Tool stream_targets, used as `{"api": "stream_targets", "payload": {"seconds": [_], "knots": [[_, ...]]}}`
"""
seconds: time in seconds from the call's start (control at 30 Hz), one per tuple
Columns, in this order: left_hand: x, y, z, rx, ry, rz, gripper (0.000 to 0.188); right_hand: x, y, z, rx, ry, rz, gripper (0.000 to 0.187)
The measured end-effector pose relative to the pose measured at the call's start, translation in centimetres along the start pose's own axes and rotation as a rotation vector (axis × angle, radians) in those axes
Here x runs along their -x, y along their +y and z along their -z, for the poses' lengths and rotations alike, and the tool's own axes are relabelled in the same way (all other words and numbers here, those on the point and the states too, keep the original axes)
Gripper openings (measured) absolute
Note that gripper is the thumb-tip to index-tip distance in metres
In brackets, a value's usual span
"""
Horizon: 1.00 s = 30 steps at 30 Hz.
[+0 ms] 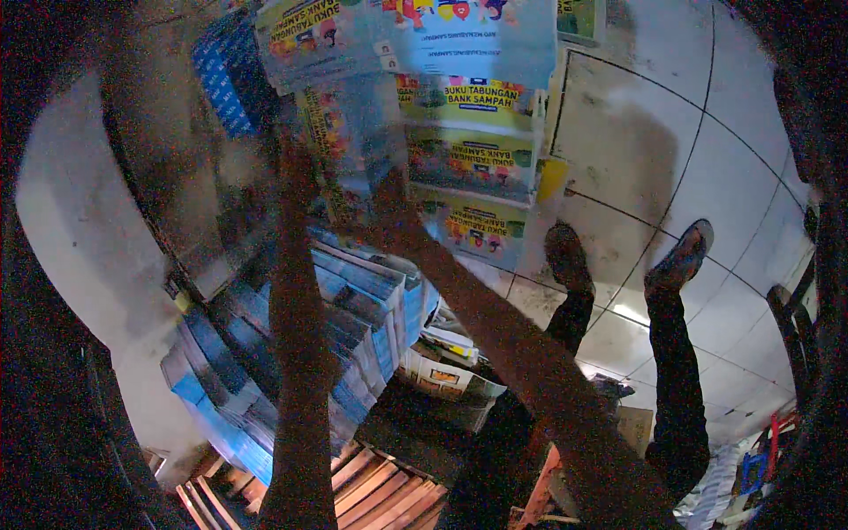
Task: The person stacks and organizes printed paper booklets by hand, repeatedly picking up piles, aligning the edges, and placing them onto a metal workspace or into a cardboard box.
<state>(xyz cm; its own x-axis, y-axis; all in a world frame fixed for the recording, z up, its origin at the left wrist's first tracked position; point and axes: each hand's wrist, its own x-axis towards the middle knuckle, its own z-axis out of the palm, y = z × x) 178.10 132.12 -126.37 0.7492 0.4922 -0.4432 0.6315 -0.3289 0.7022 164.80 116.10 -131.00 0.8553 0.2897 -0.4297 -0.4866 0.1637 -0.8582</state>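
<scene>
Between my two hands is a stack of light-coloured printed booklets point(349, 124), blurred and partly in shade. My left hand point(297, 168) is closed at its left side, my right hand point(389, 208) at its near right side, fingers curled toward the left. Both hands are dark, so single fingers are hard to make out. Right of them lie rows of yellow and blue booklets point(477, 155), with a pale blue printed sheet or cover point(477, 49) beyond. Below my hands stand tall piles of blue-and-white booklets point(353, 296), partly behind my left forearm.
A blue patterned package point(223, 84) sits at the far left of the booklets. Nearer are a box of papers point(446, 375) and wooden slats point(389, 495). Two feet in dark footwear point(570, 256) rest on the tiled floor point(618, 132) at right. A pale wall point(75, 212) rises at left.
</scene>
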Motion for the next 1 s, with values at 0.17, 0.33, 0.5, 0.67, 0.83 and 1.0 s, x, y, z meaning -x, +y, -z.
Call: {"api": "stream_targets", "payload": {"seconds": [0.17, 0.33, 0.5, 0.67, 0.83, 1.0], "knots": [[4.0, -2.4, 3.6, -0.068, -0.047, 0.116, 0.058, 6.4, 2.0, -3.5, -0.149, -0.115, -0.034, 0.142], [6.9, -6.2, 3.3, -0.075, -0.105, 0.239, 0.058, 8.0, 5.4, -6.0, 0.063, 0.084, -0.068, 0.146], [5.9, -6.2, 1.5, -0.112, -0.084, 0.202, 0.057, 8.2, 5.8, -3.4, -0.022, 0.036, -0.027, 0.148], [7.4, -5.4, 3.3, -0.214, 0.006, 0.126, 0.057, 12.0, 1.3, 4.3, -0.152, -0.256, -0.234, 0.125], [14.3, -6.4, 1.0, -0.286, -0.002, 0.046, 0.056, 21.3, 6.2, 16.2, 0.17, -0.037, -0.161, 0.067], [27.6, -6.8, 2.5, -0.435, -0.079, 0.11, 0.056, 34.3, 3.7, 32.8, 0.317, 0.126, -0.103, 0.039]]}}
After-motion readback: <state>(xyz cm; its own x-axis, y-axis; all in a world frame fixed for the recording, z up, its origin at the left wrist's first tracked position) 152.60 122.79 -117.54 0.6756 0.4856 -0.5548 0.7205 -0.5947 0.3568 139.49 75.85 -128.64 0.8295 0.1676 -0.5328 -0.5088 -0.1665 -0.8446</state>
